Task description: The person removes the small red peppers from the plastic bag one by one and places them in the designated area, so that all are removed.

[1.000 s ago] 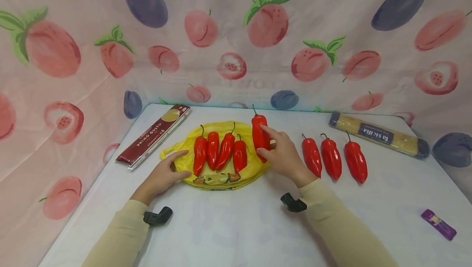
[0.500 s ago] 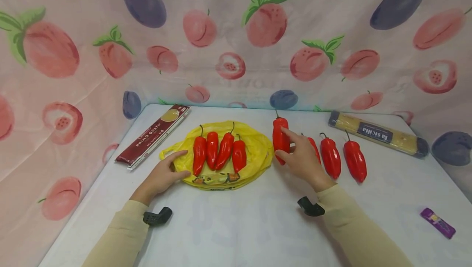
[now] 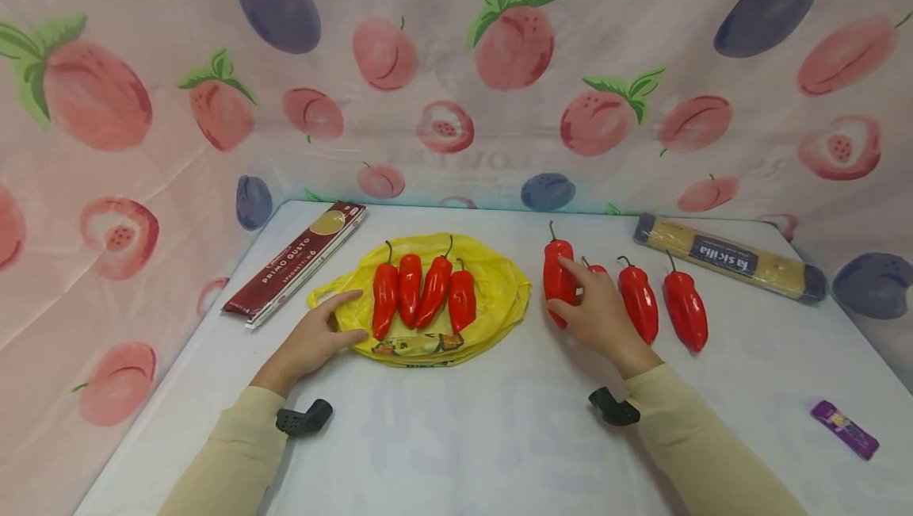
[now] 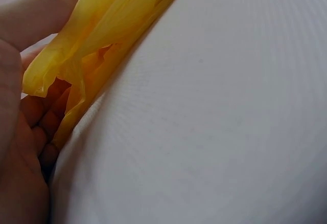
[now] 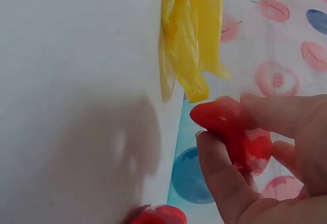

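Observation:
My right hand (image 3: 599, 314) grips a red chili pepper (image 3: 558, 274) with a dark stem, just right of the yellow plastic bag (image 3: 502, 294). In the right wrist view, thumb and fingers close round the pepper (image 5: 230, 124), which seems lifted off the table. Several red peppers (image 3: 433, 294) lie side by side on the flattened bag. At the bag's left edge rests my left hand (image 3: 310, 342), thumb and fingers spread apart; the left wrist view has the crumpled bag (image 4: 97, 35) between them. To the right stand out three more peppers (image 3: 638, 302), the leftmost mostly hidden behind my right hand.
A dark red spaghetti packet (image 3: 296, 262) lies at the back left. At the back right is a clear pasta packet (image 3: 727, 256) with a blue label. A small purple packet (image 3: 845, 429) sits near the right edge. Patterned cloth (image 3: 442, 64) hangs behind the white table.
My right hand has carried the pepper from over the bag's right side rightward, towards the row of loose peppers, and slightly lower in view. My left hand has stayed at the bag's edge.

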`<action>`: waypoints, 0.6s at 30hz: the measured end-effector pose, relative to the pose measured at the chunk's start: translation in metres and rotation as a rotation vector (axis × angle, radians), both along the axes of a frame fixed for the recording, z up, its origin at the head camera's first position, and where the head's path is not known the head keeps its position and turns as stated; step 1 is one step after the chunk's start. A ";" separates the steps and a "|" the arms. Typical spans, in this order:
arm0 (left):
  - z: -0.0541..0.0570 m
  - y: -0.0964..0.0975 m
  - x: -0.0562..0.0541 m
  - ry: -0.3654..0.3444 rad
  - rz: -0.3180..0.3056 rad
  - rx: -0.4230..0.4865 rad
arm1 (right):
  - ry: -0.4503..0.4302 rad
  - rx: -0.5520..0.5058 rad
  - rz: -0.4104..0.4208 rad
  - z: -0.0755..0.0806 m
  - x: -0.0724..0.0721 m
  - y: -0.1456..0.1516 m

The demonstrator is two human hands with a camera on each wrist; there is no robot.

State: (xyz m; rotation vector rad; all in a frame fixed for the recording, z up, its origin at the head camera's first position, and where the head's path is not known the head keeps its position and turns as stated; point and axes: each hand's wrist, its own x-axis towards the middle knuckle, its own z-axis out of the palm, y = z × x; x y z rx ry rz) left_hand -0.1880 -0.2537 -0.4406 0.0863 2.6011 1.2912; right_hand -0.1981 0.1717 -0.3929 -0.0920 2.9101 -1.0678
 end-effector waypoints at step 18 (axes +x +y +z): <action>-0.002 -0.001 0.000 0.000 0.000 0.011 | -0.097 0.010 -0.020 -0.006 0.002 0.001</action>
